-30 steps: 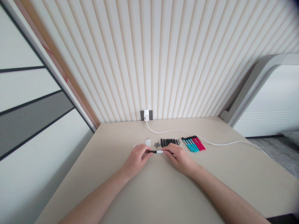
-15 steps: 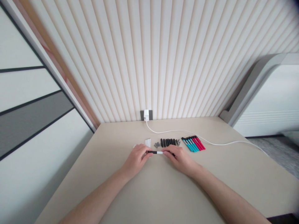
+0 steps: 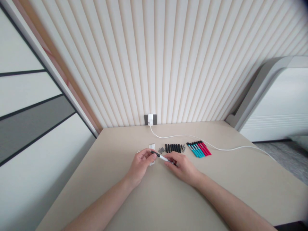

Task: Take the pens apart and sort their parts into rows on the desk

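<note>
Between my hands is a black and white marker pen (image 3: 163,158), tilted with its black end up at the left. My left hand (image 3: 141,163) pinches the black end between thumb and fingers. My right hand (image 3: 181,165) is closed round the white part, and a dark tip shows below its fingers. Just beyond lie a row of black caps (image 3: 172,148), small grey pieces (image 3: 161,150) and more small grey pieces (image 3: 183,148). White sticks (image 3: 152,146) lie behind my left hand, and other white pieces (image 3: 152,163) are partly hidden beside its thumb.
Teal markers (image 3: 196,149) and red markers (image 3: 205,148) lie in a row to the right on the beige table (image 3: 149,205). A white charger (image 3: 150,119) is plugged in at the wall, its white cable (image 3: 226,149) running across the table to the right edge.
The marker has gone from level to slanted, its left end raised and its right end lowered. My left hand has turned slightly, uncovering white pieces beside its thumb.
</note>
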A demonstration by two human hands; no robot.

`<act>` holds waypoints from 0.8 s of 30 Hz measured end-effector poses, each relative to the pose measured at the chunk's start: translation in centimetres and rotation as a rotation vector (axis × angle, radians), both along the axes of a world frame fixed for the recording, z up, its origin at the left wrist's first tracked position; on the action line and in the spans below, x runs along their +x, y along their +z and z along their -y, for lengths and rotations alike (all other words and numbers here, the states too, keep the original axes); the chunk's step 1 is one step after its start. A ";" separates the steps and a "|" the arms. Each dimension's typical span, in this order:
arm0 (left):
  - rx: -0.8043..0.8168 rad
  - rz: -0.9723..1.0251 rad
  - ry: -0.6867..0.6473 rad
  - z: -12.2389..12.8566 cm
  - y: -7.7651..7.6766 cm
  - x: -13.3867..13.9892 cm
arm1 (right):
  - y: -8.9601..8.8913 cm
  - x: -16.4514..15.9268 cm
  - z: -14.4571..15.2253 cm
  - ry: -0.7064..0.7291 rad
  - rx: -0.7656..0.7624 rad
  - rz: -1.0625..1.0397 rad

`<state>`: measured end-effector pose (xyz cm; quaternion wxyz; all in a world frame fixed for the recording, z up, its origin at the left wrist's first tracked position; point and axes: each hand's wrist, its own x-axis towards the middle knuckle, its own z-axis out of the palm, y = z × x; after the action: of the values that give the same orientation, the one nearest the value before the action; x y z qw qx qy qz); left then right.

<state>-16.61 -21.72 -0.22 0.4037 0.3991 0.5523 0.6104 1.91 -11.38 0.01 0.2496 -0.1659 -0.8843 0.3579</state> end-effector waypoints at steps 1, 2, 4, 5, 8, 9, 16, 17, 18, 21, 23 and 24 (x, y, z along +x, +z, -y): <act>0.018 0.032 0.005 0.0 0.0 0.3 | -0.1 -0.2 0.3 -0.023 -0.008 0.001; 0.031 0.051 0.013 0.0 0.1 0.5 | -0.2 -0.4 0.6 -0.043 -0.022 0.002; 0.041 0.056 0.033 0.0 0.1 0.8 | -0.3 -0.7 1.2 -0.066 -0.079 0.004; 0.038 0.048 0.043 0.0 0.2 0.9 | -0.3 -0.8 1.5 -0.068 -0.124 0.005; 0.024 0.021 0.044 0.0 0.2 0.8 | -0.1 -0.9 2.0 -0.028 -0.298 0.015; 0.022 0.014 0.034 0.0 0.3 0.7 | 0.0 -0.9 2.0 -0.004 -0.356 0.017; 0.017 -0.009 -0.046 0.2 0.5 1.0 | -1.0 -1.6 2.6 0.005 -0.576 -0.053; 0.010 -0.025 -0.070 0.2 0.5 1.1 | -1.1 -1.6 2.6 0.006 -0.566 -0.048; 0.003 -0.047 -0.091 0.3 0.5 1.1 | -1.1 -1.5 2.6 0.011 -0.538 -0.036; -0.012 -0.114 -0.085 0.4 0.5 1.1 | -0.4 -1.0 2.0 0.043 -0.280 -0.001; -0.032 -0.132 -0.039 0.4 0.6 0.9 | 0.3 -0.3 0.9 0.035 0.008 -0.021; -0.046 -0.132 -0.021 0.4 0.6 0.8 | 0.6 0.0 0.2 -0.028 0.120 -0.042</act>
<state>-15.81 -22.15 0.39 0.3818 0.4351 0.5873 0.5657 1.94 -11.59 0.65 0.2825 -0.1557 -0.8963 0.3042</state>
